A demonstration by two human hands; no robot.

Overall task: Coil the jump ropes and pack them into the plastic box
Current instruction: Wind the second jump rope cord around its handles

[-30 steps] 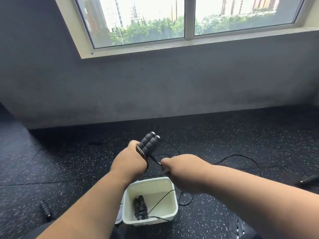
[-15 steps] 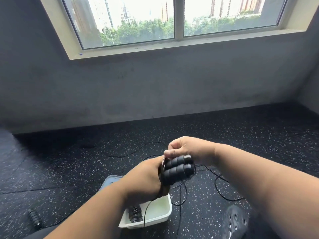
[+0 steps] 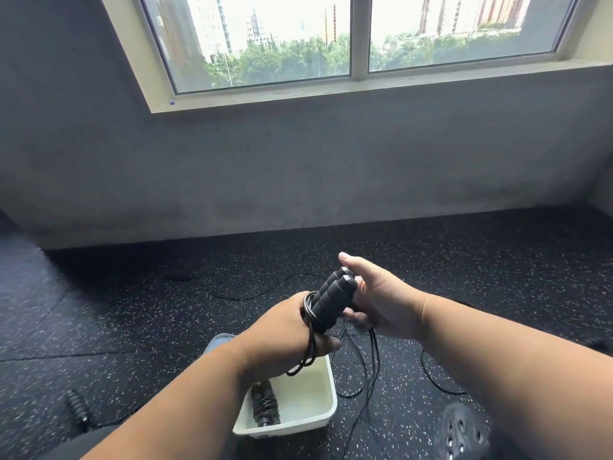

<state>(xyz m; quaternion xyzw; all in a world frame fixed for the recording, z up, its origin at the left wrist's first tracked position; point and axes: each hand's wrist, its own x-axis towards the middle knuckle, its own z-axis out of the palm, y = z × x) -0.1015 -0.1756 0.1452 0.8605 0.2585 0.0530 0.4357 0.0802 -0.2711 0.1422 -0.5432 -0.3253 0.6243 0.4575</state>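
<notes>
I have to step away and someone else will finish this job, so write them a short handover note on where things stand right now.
Left hand: grips the two black handles together, with a few turns of cord looped around it.
Right hand: behind the handles' far ends, fingers curled around the cord.
Loose cord: trails from the hands down onto the floor to the right of the white plastic box.
Done: one coiled rope already lies in the box.
Left: finish winding this rope and pack it. Another handle lies on the floor at lower left, so a further rope probably waits.
</notes>
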